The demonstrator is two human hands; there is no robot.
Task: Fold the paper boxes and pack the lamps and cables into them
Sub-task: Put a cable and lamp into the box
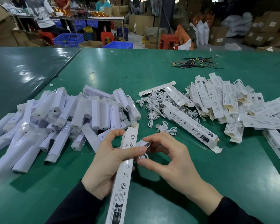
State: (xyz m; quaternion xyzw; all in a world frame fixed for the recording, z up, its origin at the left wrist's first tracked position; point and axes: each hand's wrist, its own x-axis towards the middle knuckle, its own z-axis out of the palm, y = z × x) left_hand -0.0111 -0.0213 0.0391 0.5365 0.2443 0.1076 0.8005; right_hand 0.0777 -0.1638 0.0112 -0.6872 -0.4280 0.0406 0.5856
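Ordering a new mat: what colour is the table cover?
Green table cover, clearest in the head view.

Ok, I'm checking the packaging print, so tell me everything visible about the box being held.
The paper box is long, slim, white card, printed black with CE and FCC marks, recycling symbols and a dark panel near its lower end. It slants up and away, its far flap open. The left hand grips its middle; the right hand holds a coiled white cable beside it.

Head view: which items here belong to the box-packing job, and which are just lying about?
Job:
- paper box held by left hand
- white cable pinched by right hand
- lamp pile
- loose cables
- flat box pile

Lying about:
- coloured wire bundle
- blue crates beyond the table
- red stools
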